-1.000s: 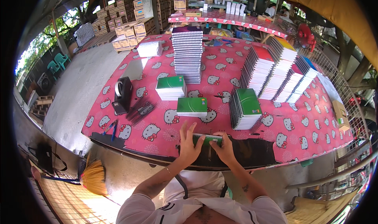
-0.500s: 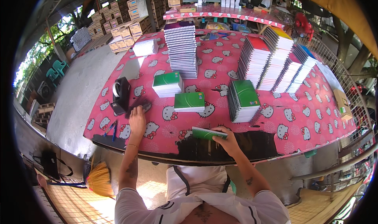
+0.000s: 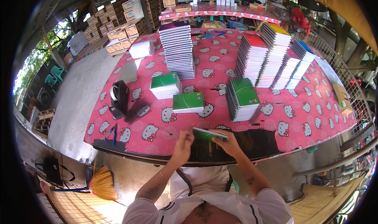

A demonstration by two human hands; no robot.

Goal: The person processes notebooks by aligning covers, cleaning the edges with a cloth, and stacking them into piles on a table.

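My right hand (image 3: 226,142) grips a small green-covered notebook (image 3: 204,135) by its right end, tilted, with the white page edge up, over the near table edge. At the notebook's left end is my left hand (image 3: 182,146), fingers pinched together; whatever they hold is too small to make out. Beyond the hands lie a low stack of green notebooks (image 3: 188,102) and a taller green stack (image 3: 165,86). To the right stands a stack of green notebooks with black spiral binding (image 3: 243,100). A heap of thin black strands, like binding coils (image 3: 138,109), lies left of the stacks.
A black tape dispenser (image 3: 119,100) and blue-handled pliers (image 3: 111,134) lie at the left. Tall spiral notebook stacks rise at the back (image 3: 178,50) and right (image 3: 252,60). A white block-shaped bundle (image 3: 142,49) sits far left. A cardboard box (image 3: 342,98) stands at the right edge.
My left hand has moved right and nearer, from the heap of black strands to the left end of the notebook. My right hand still holds the notebook in nearly the same place.
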